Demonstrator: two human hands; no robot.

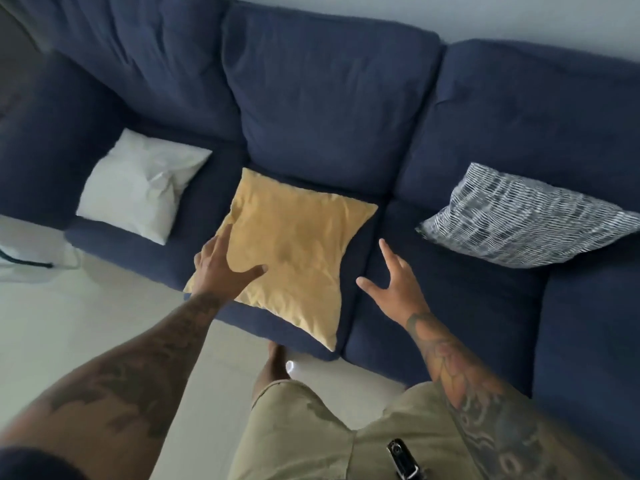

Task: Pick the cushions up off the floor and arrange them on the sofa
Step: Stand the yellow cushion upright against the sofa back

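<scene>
Three cushions lie flat on the navy sofa [329,98] seat — a white cushion [142,185] at left, a yellow cushion [291,247] in the middle, a striped cushion [526,216] at right. The left hand [221,268] rests open on the yellow cushion's near-left edge, while the right hand [398,285] hovers beside it — fingers spread, holding nothing.

A home living room: a dark blue sofa [329,98] against a plain pale wall [485,15], three loose cushions on its seats, pale tiled floor [69,323].

Both tattooed arms outstretched, left grip [221,268] and right grip [394,285] spread, fingers apart.
</scene>
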